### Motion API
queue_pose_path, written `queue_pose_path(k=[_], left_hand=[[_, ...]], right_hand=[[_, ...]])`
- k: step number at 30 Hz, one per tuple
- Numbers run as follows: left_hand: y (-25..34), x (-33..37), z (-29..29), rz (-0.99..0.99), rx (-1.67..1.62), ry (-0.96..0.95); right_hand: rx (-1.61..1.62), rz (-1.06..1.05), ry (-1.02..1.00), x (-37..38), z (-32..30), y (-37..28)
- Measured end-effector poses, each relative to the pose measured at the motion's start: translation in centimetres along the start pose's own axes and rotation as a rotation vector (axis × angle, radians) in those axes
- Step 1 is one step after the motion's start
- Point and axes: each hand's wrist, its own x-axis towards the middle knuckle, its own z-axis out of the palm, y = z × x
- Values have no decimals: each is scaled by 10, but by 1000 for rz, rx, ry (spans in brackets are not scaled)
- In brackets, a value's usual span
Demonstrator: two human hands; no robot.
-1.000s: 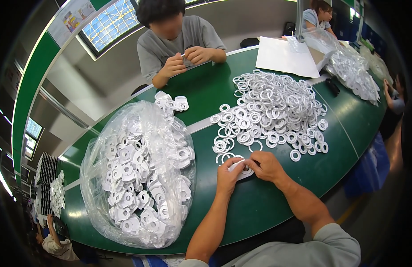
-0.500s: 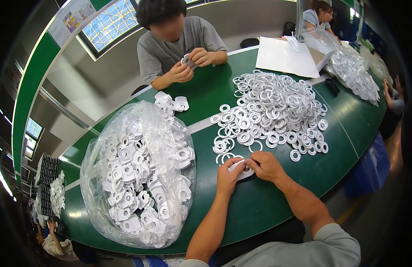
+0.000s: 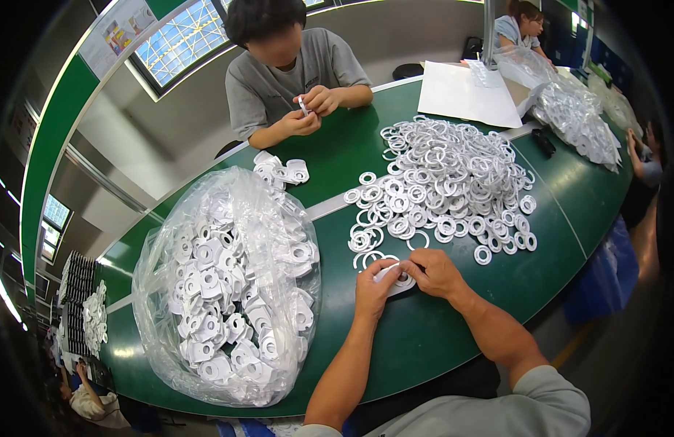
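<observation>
Between my two hands, just above the near side of the green table, is a white plastic part [image 3: 403, 284] with a round opening. My left hand [image 3: 373, 288] grips its left side, thumb on top. From the right, my right hand [image 3: 435, 272] pinches its upper edge with thumb and forefinger; the fingers partly hide it. Beyond my hands spreads a large heap of white rings [image 3: 453, 171], a few loose ones lying close to my fingertips. To my left lies a clear plastic bag [image 3: 158, 313] full of white flat parts [image 3: 209, 284] with round holes.
Across the green table [image 3: 417, 342], a co-worker [image 3: 297, 80] handles a similar white part beside a small pile of them [image 3: 280, 169]. White sheets [image 3: 468, 95], a black object [image 3: 544, 142] and filled clear bags [image 3: 581, 120] lie at the far right. Other people sit farther off.
The co-worker across the table has turned the white part edge-on in their fingers. My own hands and the part in them have hardly moved.
</observation>
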Motion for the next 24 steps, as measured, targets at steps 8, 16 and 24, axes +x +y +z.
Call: queue_pose_path(k=[8, 16, 24], left_hand=[[0, 1, -2, 10, 13, -11], [1, -2, -3, 14, 8, -18], [5, -7, 10, 117, 164, 33]], right_hand=[[4, 8, -11, 2, -1, -3], [110, 49, -50, 1, 0, -13], [40, 24, 28, -5, 7, 2]])
